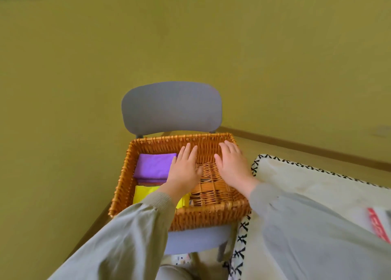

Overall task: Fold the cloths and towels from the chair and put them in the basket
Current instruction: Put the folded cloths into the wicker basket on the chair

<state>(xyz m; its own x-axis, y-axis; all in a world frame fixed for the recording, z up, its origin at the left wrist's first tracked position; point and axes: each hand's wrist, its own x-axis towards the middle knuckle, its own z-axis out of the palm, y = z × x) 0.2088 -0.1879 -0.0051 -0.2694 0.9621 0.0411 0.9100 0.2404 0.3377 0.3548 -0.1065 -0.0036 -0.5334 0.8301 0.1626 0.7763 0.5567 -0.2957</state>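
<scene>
Left hand point(184, 169) and right hand point(232, 165): both palm-down, fingers straight and slightly spread, holding nothing, side by side over the wicker basket point(201, 218). Whether the palms press on the woven floor or hover above it cannot be told. Grey sleeves point(127, 233) run back from both wrists.

The basket stands on the seat of a grey upholstered chair point(171, 106). Its left half holds the folded work. A purple folded cloth point(154, 165) lies at the back, its long axis across the basket, on a darker layer showing only as an edge. A yellow folded cloth point(146, 195) lies at the front, partly hidden by the left forearm. The left hand's fingers lie just beside the purple cloth's right edge.

The right half of the basket, beneath the two hands, shows only wicker, and is probably the place for the next stack. No unfolded cloth shows on the chair. A white textile with black cross-stitched edging point(306, 184) lies to the right, nearer the right hand. Whether it belongs to the task cannot be told. A red-and-white object point(378, 222) rests on it.
</scene>
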